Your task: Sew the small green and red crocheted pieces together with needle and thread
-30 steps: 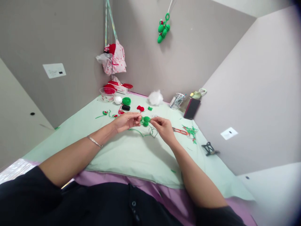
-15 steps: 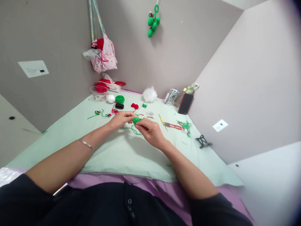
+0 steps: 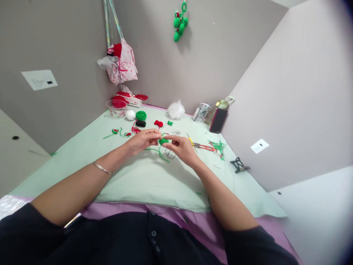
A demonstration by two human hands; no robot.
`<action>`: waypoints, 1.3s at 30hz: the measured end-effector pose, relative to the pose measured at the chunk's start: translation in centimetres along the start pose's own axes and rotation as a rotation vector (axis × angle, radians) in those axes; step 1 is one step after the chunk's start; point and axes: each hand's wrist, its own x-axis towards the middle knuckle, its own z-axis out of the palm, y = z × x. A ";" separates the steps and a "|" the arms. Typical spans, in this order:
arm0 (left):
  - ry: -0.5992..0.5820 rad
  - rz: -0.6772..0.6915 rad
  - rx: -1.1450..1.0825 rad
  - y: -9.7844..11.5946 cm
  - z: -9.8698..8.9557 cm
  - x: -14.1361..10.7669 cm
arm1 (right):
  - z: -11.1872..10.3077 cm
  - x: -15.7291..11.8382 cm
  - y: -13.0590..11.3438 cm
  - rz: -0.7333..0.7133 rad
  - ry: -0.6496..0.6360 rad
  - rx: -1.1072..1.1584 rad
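Note:
A small green crocheted piece (image 3: pixel 163 141) is held between my two hands above the middle of the table. My left hand (image 3: pixel 145 141) pinches its left side, with thumb and fingers together. From the right, my right hand (image 3: pixel 180 148) grips it between thumb and forefinger. A green yarn tail (image 3: pixel 162 154) hangs below the piece, and a dark thin loop (image 3: pixel 170 154) shows beside it under my right hand. Any hook or needle in my fingers is too small to make out.
Behind my hands lie a black thread spool (image 3: pixel 140 124), green yarn ball (image 3: pixel 141 116), red piece (image 3: pixel 158 123) and white stuffing (image 3: pixel 175 110). To the right are orange-handled snippers (image 3: pixel 204 147), green yarn scraps (image 3: pixel 218 146), a phone (image 3: pixel 218 120) and a black stand (image 3: pixel 239 165). A plastic tub (image 3: pixel 116 109) stands back left.
My right hand has shifted slightly right and its fingers have straightened. The green piece has turned and moved a little right. A dark loop now shows below my right hand.

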 end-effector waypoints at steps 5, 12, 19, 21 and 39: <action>-0.050 -0.026 0.003 0.0 0.3 -0.3 | 0.2 -0.2 -0.4 -0.018 -0.021 -0.018; -0.007 -0.006 -0.065 0.0 0.1 0.0 | 0.2 -0.1 -0.5 -0.007 -0.066 -0.032; 0.148 0.159 0.273 -1.2 0.7 0.0 | 0.6 -0.6 -0.7 -0.091 -0.140 -0.185; 0.198 0.268 0.492 -1.6 0.6 0.0 | 0.6 -0.7 -0.9 -0.101 -0.151 -0.226; -0.081 0.242 0.810 -1.2 -0.9 -0.1 | -0.7 0.2 -0.4 0.026 -0.152 -0.140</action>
